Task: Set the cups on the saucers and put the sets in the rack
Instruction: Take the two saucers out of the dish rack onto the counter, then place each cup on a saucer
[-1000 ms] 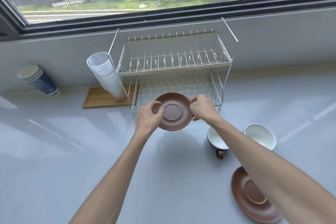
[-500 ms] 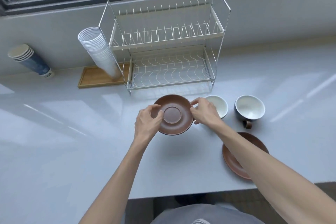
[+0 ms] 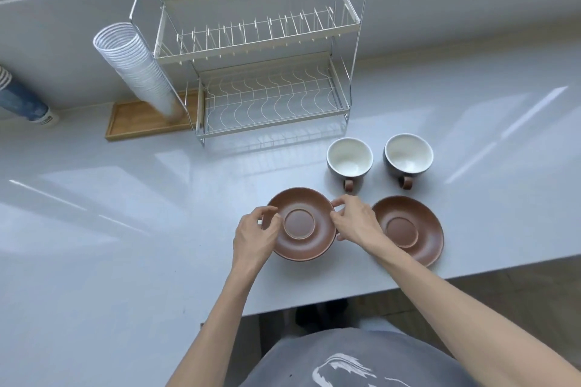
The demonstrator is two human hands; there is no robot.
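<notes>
A brown saucer (image 3: 300,225) sits low over the white counter, pinched at its left rim by my left hand (image 3: 254,236) and at its right rim by my right hand (image 3: 355,220). Just to the right, a second brown saucer (image 3: 408,229) lies flat near the counter's front edge. Behind the saucers stand two grey cups with white insides and brown handles: the left cup (image 3: 349,158) and the right cup (image 3: 408,154). The two-tier wire rack (image 3: 251,94) stands at the back with both tiers bare.
A leaning stack of white disposable cups (image 3: 138,72) rests on a wooden tray (image 3: 141,122) left of the rack. A blue paper cup stack (image 3: 22,100) lies at the far left. The counter's front edge (image 3: 440,280) runs close below the saucers.
Both hands carried the saucer away from the rack's lower tier, toward me, down to the counter beside the second saucer. The view tilted downward.
</notes>
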